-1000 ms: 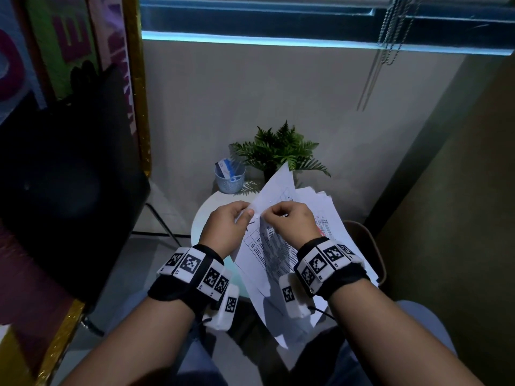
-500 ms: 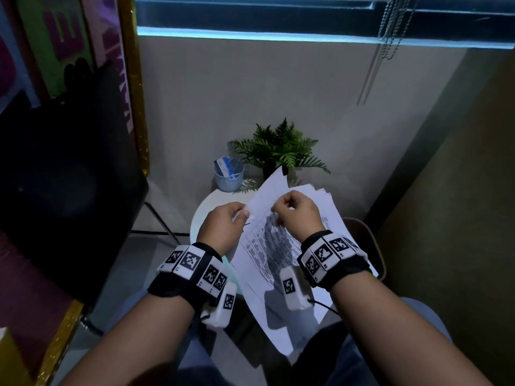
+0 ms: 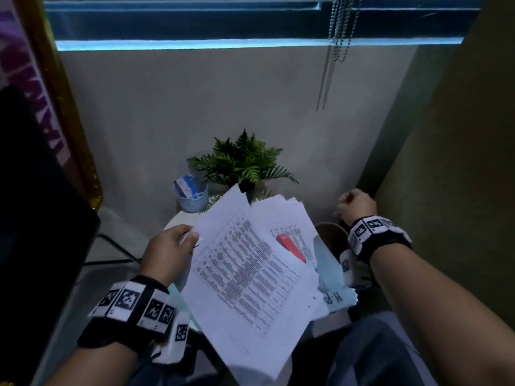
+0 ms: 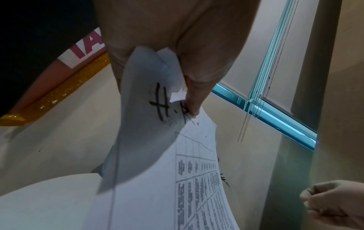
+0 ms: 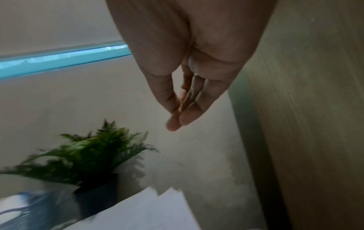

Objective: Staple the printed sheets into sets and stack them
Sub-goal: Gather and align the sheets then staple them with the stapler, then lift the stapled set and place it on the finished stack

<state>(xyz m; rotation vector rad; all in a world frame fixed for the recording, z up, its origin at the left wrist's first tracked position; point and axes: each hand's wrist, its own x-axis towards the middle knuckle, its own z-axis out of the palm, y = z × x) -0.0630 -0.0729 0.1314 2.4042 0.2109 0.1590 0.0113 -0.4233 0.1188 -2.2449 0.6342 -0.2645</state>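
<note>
The left hand point(image 3: 170, 247) pinches one corner of a set of sheets point(image 3: 250, 277) above the desk point(image 3: 178, 218), freeing the right hand point(image 3: 355, 204), loosely curled and empty, likely for the red stapler point(image 3: 291, 246).

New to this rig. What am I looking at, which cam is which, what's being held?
There is no robot here: a person wears tracking bands with square markers on both wrists. The big picture comes from a camera on the head, looking down at the hands. The other two come from cameras on each wrist, looking along the fingers.

The left hand pinches a corner of the printed sheets, seen close up in the left wrist view. The right hand is off to the side, away from the paper; whether it holds anything small cannot be told.

On the small round white table lie more loose sheets, with a red stapler on them, beside a potted fern and a blue cup.
</note>
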